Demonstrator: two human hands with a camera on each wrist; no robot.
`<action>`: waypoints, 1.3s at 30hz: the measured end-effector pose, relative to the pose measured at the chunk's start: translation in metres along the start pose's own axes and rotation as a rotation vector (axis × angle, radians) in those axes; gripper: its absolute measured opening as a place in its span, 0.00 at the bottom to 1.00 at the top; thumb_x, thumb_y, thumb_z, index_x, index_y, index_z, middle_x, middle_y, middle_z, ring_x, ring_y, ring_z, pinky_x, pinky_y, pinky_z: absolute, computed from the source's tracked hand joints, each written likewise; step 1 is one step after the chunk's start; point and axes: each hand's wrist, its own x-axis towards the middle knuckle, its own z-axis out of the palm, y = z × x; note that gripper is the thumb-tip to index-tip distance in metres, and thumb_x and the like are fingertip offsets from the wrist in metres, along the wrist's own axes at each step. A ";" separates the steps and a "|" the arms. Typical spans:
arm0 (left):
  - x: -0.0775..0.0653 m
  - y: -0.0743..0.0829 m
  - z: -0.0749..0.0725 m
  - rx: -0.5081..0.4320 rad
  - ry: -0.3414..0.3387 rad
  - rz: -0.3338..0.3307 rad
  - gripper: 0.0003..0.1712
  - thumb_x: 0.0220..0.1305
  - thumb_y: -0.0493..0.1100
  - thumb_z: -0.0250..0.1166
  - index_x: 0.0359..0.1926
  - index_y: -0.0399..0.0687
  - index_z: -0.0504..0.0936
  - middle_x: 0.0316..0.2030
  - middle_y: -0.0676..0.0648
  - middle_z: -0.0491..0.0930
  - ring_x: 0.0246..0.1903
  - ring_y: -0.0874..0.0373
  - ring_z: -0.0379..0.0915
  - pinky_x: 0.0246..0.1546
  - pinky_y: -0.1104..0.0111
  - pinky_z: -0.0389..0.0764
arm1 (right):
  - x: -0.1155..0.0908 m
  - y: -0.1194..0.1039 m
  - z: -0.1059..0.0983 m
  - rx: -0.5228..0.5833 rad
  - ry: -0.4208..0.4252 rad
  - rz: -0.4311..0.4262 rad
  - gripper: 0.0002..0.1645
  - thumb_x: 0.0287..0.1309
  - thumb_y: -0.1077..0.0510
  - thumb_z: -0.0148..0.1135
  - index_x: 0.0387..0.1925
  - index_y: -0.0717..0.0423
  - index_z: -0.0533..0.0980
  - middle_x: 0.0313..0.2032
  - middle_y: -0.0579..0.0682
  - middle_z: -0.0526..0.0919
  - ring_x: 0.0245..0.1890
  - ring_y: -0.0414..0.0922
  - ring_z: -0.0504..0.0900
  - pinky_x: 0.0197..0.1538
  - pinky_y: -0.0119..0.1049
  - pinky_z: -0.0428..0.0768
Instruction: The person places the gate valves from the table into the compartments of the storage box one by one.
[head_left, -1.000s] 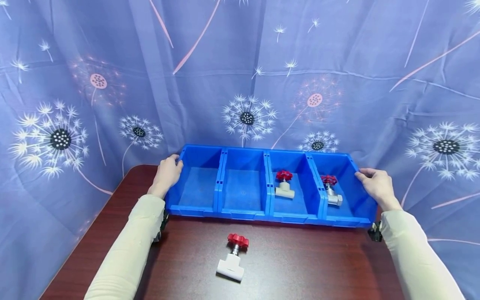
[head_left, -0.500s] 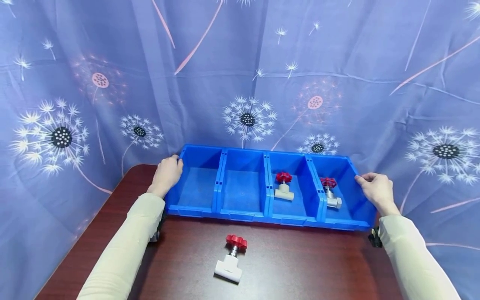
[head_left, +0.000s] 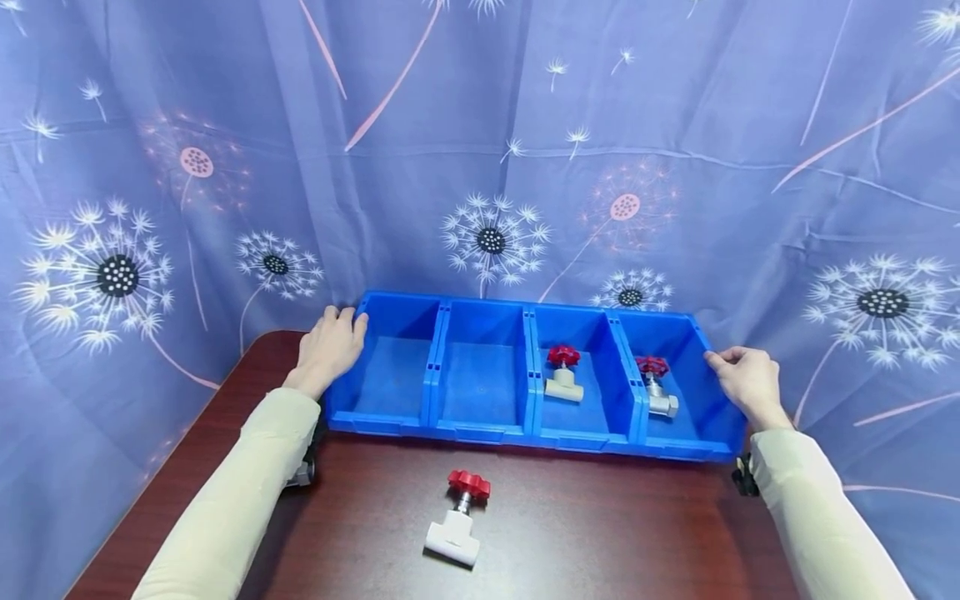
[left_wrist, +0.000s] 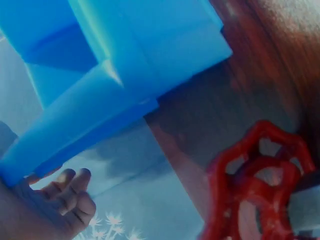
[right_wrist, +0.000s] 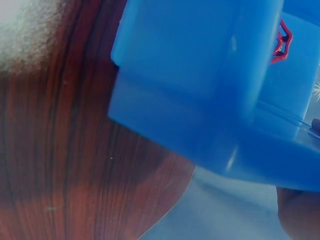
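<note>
A row of joined blue storage bins (head_left: 480, 433) lies across the table. My left hand (head_left: 330, 350) is at its left outer wall; in the left wrist view several loosely bent fingers (left_wrist: 75, 197) show outside the wall, and the thumb is mostly hidden behind it. At the right end my right hand (head_left: 750, 383) pinches the rim, thumb on the inner side. The third bin holds a cream tee-shaped valve (head_left: 564, 385) with a red handwheel, the fourth a metal valve (head_left: 660, 404) with a red handwheel. A white valve (head_left: 453, 537) with a red handwheel lies in front.
Beside my left forearm is a metal part (head_left: 302, 475), mostly hidden; the left wrist view shows a red handwheel (left_wrist: 260, 185) near there. The dark wooden table (head_left: 600, 517) ends at the left, and a blue dandelion-print curtain (head_left: 420, 200) hangs behind the bins.
My left hand's fingers have spread and lifted slightly at the rim. The right hand keeps its hold. Bins and white valve shift slightly left in view, as does the curtain.
</note>
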 end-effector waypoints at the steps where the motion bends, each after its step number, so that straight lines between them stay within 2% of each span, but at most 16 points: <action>1: -0.001 0.001 -0.001 -0.012 0.006 0.006 0.36 0.78 0.59 0.35 0.70 0.34 0.62 0.61 0.29 0.62 0.58 0.33 0.64 0.53 0.39 0.67 | 0.000 -0.001 0.000 0.003 -0.001 0.003 0.28 0.67 0.41 0.56 0.38 0.65 0.82 0.39 0.67 0.82 0.47 0.68 0.71 0.47 0.60 0.69; 6: -0.012 0.011 -0.004 -0.095 0.079 0.048 0.38 0.77 0.61 0.35 0.70 0.37 0.63 0.62 0.31 0.62 0.62 0.35 0.57 0.57 0.39 0.57 | 0.002 -0.004 -0.001 -0.002 -0.005 0.006 0.29 0.67 0.40 0.55 0.38 0.65 0.81 0.39 0.67 0.82 0.47 0.67 0.71 0.47 0.59 0.69; 10: -0.027 0.022 -0.007 -0.135 0.129 0.102 0.38 0.77 0.62 0.35 0.69 0.39 0.65 0.62 0.33 0.63 0.61 0.36 0.57 0.55 0.40 0.57 | 0.001 -0.004 -0.001 -0.006 0.002 0.007 0.28 0.67 0.41 0.55 0.38 0.64 0.82 0.38 0.66 0.82 0.45 0.66 0.72 0.46 0.57 0.71; 14: -0.042 0.033 -0.007 -0.168 0.152 0.165 0.36 0.77 0.61 0.35 0.68 0.40 0.67 0.62 0.33 0.63 0.62 0.36 0.58 0.55 0.41 0.58 | 0.000 -0.004 0.000 -0.007 0.004 0.007 0.28 0.67 0.41 0.55 0.39 0.64 0.82 0.38 0.66 0.83 0.44 0.65 0.74 0.44 0.56 0.72; 18: -0.060 0.043 -0.007 -0.237 0.164 0.255 0.31 0.78 0.57 0.39 0.67 0.41 0.69 0.62 0.34 0.64 0.62 0.38 0.58 0.57 0.41 0.58 | 0.001 -0.003 0.001 -0.012 0.006 0.000 0.28 0.67 0.41 0.55 0.38 0.64 0.82 0.37 0.66 0.83 0.44 0.65 0.75 0.44 0.56 0.72; 23: -0.083 0.060 -0.009 -0.345 0.166 0.397 0.27 0.78 0.51 0.42 0.66 0.41 0.71 0.60 0.37 0.66 0.60 0.42 0.62 0.59 0.44 0.63 | 0.001 -0.002 0.002 -0.009 0.010 0.010 0.28 0.67 0.41 0.56 0.38 0.64 0.82 0.37 0.65 0.83 0.43 0.64 0.75 0.43 0.55 0.72; 26: -0.093 0.069 -0.008 -0.371 0.131 0.462 0.26 0.78 0.50 0.43 0.66 0.41 0.71 0.61 0.39 0.67 0.60 0.44 0.63 0.59 0.46 0.64 | 0.000 -0.001 0.001 -0.004 0.014 0.018 0.27 0.67 0.41 0.56 0.38 0.64 0.82 0.37 0.65 0.83 0.43 0.64 0.75 0.43 0.55 0.72; 31: -0.111 0.080 -0.004 -0.372 0.042 0.514 0.24 0.78 0.47 0.45 0.68 0.45 0.70 0.63 0.42 0.66 0.61 0.47 0.63 0.59 0.46 0.66 | -0.001 0.000 0.002 0.001 0.007 0.010 0.28 0.67 0.41 0.55 0.37 0.63 0.82 0.36 0.64 0.83 0.42 0.63 0.75 0.42 0.54 0.72; 34: -0.120 0.086 -0.001 -0.383 -0.045 0.529 0.25 0.78 0.49 0.45 0.70 0.52 0.68 0.65 0.46 0.65 0.63 0.49 0.61 0.61 0.47 0.66 | -0.002 0.001 0.002 0.003 0.015 0.015 0.27 0.67 0.41 0.56 0.37 0.63 0.82 0.35 0.63 0.83 0.41 0.62 0.75 0.41 0.52 0.72; 39: -0.132 0.093 0.006 -0.356 -0.213 0.519 0.28 0.77 0.59 0.41 0.72 0.61 0.64 0.67 0.52 0.62 0.68 0.52 0.57 0.65 0.48 0.62 | -0.001 0.001 0.001 0.006 0.017 0.008 0.27 0.67 0.42 0.55 0.37 0.63 0.82 0.35 0.64 0.83 0.41 0.62 0.76 0.41 0.53 0.72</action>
